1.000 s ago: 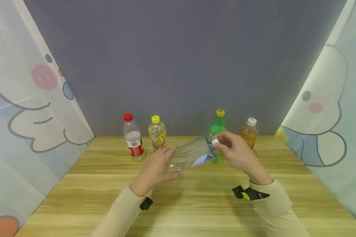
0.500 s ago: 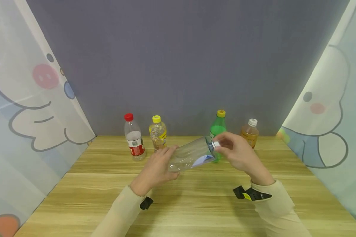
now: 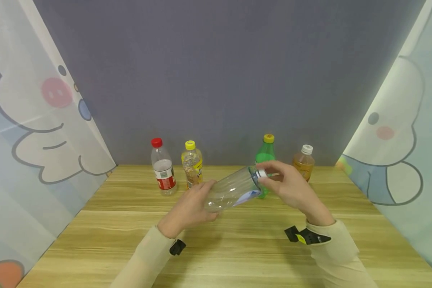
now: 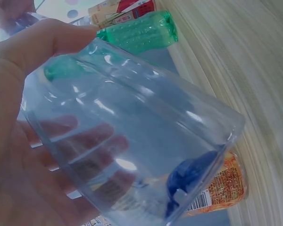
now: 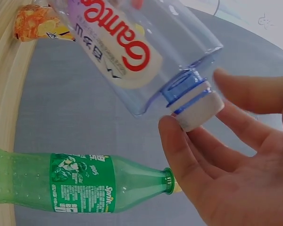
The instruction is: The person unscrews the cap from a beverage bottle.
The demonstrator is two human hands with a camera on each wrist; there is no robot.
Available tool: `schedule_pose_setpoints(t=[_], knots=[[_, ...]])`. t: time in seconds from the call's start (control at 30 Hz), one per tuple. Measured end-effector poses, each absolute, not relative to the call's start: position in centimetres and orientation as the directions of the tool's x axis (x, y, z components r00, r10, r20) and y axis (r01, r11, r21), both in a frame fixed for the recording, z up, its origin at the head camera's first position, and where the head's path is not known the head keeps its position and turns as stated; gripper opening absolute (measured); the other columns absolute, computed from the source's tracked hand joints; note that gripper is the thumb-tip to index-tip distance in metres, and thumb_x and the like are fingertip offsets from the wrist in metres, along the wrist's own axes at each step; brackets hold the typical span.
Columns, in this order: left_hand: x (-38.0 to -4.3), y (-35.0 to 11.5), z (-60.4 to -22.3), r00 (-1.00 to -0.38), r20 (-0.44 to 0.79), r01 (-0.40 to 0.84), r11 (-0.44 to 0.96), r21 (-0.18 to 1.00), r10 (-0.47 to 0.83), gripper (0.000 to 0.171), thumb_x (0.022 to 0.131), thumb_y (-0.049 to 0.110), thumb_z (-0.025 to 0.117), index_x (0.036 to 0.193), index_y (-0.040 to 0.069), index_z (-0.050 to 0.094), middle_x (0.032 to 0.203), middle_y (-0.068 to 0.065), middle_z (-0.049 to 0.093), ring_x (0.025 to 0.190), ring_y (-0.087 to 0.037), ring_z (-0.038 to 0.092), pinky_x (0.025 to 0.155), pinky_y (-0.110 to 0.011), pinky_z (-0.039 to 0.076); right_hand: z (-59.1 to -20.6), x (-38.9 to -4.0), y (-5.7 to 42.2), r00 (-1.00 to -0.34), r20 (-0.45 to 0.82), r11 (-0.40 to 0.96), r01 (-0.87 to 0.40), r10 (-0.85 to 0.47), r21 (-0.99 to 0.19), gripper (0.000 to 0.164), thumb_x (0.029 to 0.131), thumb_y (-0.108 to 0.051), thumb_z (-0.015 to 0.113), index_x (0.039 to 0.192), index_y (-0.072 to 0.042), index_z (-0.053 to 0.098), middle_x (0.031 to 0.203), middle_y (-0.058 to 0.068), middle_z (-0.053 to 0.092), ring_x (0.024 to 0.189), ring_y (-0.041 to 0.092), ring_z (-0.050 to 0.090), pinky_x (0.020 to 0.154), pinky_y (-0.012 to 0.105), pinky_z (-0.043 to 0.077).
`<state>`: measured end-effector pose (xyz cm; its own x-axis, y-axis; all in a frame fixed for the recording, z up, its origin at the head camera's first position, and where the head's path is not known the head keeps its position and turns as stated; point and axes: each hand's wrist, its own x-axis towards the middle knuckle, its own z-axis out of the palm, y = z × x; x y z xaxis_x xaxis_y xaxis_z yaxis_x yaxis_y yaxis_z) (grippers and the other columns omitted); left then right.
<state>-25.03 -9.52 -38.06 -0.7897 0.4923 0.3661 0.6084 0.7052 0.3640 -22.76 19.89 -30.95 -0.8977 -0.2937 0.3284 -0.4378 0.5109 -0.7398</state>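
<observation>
My left hand (image 3: 190, 206) holds a clear plastic bottle (image 3: 234, 189) round its lower body, above the table. It tilts with its neck up to the right. In the left wrist view the bottle (image 4: 141, 108) shows no liquid; thumb and fingers lie on opposite sides. At the neck, my right hand (image 3: 291, 186) has thumb and fingers about the white cap (image 3: 262, 173). The right wrist view shows this cap (image 5: 200, 110) on the neck between fingertip and thumb, and a red-lettered label (image 5: 118, 47) on the bottle. Whether the thumb presses the cap is hard to tell there.
Along the back of the wooden table (image 3: 216, 256) stand a red-capped bottle (image 3: 163, 172), a yellow-capped bottle (image 3: 192, 164), a green Sprite bottle (image 3: 265, 153) and a white-capped amber bottle (image 3: 304, 162). A grey panel (image 3: 216, 80) rises behind them.
The right fingers have shifted about the cap, with a wider gap between index finger and thumb now. The bottle has turned slightly in the left hand. Both hands stay in nearly the same place.
</observation>
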Motion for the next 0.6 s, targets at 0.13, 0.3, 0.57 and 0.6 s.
schedule_pose_setpoints(t=[0.13,0.3,0.57,0.6], knots=[[-24.99,-9.45,-38.06,-0.788,0.371,0.609,0.709,0.355,0.491,0.085,0.070,0.029,0.091,0.142,0.008,0.050,0.119,-0.011,0.066,0.100,-0.025,0.064,0.084,-0.044,0.055,-31.09,-22.99,19.77,-0.897,0.349,0.517,-0.441,-0.271,-0.734,0.046,0.100,-0.028,0.067,0.139,-0.007,0.059,0.132,0.014,0.064,0.113,0.033,0.065,0.090,0.048,0.055],[-24.91,-9.39,-38.02,-0.794,0.368,0.602,0.713,0.360,0.485,0.088,0.071,0.030,0.091,0.144,0.006,0.049,0.122,-0.013,0.066,0.102,-0.026,0.064,0.086,-0.045,0.055,-31.30,-23.18,19.69,-0.910,0.375,0.562,-0.406,-0.176,-0.721,0.050,0.103,-0.039,0.059,0.141,-0.007,0.056,0.132,0.015,0.063,0.119,0.032,0.060,0.096,0.052,0.050],[-24.86,-9.40,-38.06,-0.791,0.376,0.604,0.714,0.353,0.483,0.087,0.071,0.031,0.091,0.144,0.007,0.049,0.123,-0.012,0.065,0.103,-0.027,0.063,0.086,-0.046,0.054,-31.11,-23.05,19.69,-0.934,0.346,0.646,-0.322,-0.094,-0.692,0.053,0.103,-0.052,0.053,0.118,-0.004,0.068,0.103,0.012,0.071,0.082,0.024,0.066,0.072,0.040,0.053],[-24.86,-9.40,-38.06,-0.788,0.379,0.607,0.714,0.349,0.485,0.087,0.071,0.030,0.091,0.144,0.008,0.049,0.122,-0.012,0.065,0.103,-0.027,0.063,0.086,-0.046,0.054,-31.08,-23.05,19.65,-0.936,0.339,0.646,-0.316,-0.093,-0.695,0.052,0.102,-0.052,0.054,0.115,-0.003,0.069,0.099,0.011,0.072,0.078,0.023,0.066,0.069,0.039,0.053]])
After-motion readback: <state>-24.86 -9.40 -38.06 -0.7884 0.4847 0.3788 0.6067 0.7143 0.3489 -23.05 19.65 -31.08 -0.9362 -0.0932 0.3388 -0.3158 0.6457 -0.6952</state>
